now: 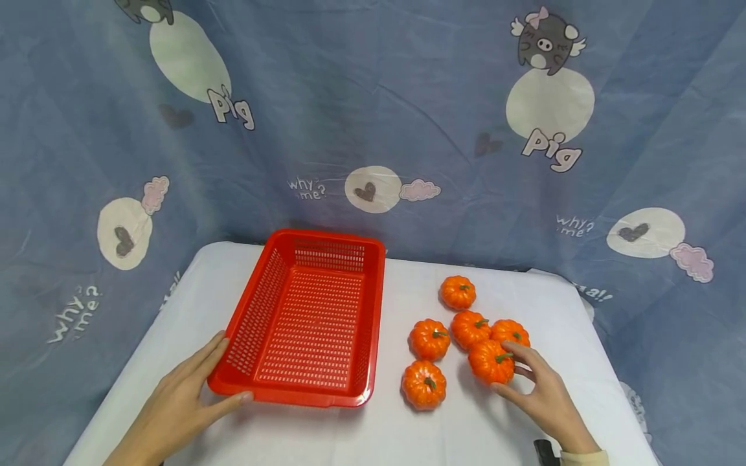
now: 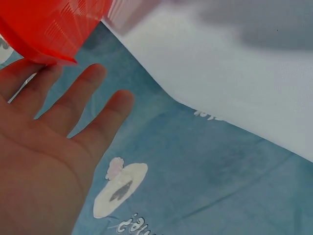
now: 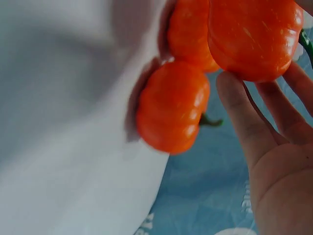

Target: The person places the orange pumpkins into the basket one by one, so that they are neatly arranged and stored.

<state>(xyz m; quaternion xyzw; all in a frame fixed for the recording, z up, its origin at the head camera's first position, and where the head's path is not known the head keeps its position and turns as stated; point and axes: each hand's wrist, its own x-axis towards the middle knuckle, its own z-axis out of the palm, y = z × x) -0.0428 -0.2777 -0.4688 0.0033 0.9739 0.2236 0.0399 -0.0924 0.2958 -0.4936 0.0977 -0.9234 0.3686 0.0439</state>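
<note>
Head view: right hand [image 1: 544,395] pinches a pumpkin [image 1: 491,362] between thumb and fingers, near the bench's [image 1: 501,433] right front edge, touching its neighbours in the cluster of six. Left hand [image 1: 177,404], fingers straight, rests against the red basket's [image 1: 245,387] front left corner, at bench centre-left.

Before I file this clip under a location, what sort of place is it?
Probably a staged tabletop set indoors, not a real kitchen. A cartoon-pig bedsheet hangs as a backdrop, a white cloth covers the table, and the only props are a red basket and six small toy-like pumpkins.
</note>
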